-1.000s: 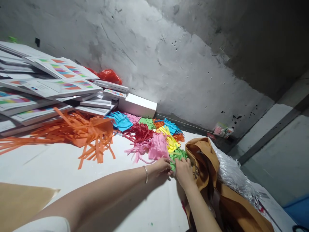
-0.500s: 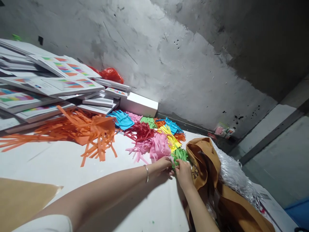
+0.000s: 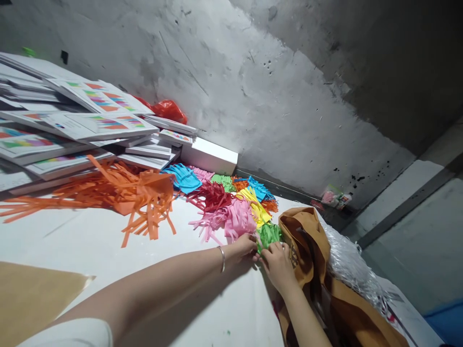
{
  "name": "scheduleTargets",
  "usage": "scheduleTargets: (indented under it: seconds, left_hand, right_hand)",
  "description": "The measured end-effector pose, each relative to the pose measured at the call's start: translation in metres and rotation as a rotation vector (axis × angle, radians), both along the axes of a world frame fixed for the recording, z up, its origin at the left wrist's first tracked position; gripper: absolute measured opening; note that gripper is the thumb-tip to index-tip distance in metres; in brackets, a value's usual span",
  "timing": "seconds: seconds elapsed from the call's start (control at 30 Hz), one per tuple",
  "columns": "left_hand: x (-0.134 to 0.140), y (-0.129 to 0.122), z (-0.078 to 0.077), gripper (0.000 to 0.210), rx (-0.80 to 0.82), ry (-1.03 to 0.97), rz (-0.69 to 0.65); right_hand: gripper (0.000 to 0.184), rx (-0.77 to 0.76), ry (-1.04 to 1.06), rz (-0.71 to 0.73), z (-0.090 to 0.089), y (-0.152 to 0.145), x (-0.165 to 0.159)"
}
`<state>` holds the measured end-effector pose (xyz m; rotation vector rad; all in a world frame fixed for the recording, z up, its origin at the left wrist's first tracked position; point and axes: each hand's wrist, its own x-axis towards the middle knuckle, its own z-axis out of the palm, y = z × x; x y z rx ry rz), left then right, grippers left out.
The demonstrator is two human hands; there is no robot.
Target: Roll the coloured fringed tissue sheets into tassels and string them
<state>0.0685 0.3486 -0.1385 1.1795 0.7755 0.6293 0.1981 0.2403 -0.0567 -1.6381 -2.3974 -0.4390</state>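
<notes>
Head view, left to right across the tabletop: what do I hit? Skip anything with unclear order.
Pile of orange paper-like strips → dark-red fringed paper-like bundle → left hand → green fringed paper-like bundle → folded brown fabric.

No text can be read; dark marks on the brown cloth are perhaps lettering.

Head-worn view, forward and down
</notes>
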Motion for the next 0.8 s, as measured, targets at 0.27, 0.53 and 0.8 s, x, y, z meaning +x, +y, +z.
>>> scheduleTargets:
  seconds: [0.27,0.53,0.8]
  left_hand:
    - [-0.007,-0.01,0.009,0.031,0.288,0.14,0.051]
    - [-0.02,-0.006,0.037,0.027,0.688,0.268,-0.056]
    - [-0.033,0.034,0.071,0.033,0.606,0.347,0.241]
  right_hand:
    - [0.022,0.044,-0.14,-0.017,-0.002,0.004,0.006]
    - [0.028,0.145,-0.136,-0.009,-0.003,0.003,0.008]
    - [0.024,0.281,-0.243,0.217,-0.006,-0.031,0.011]
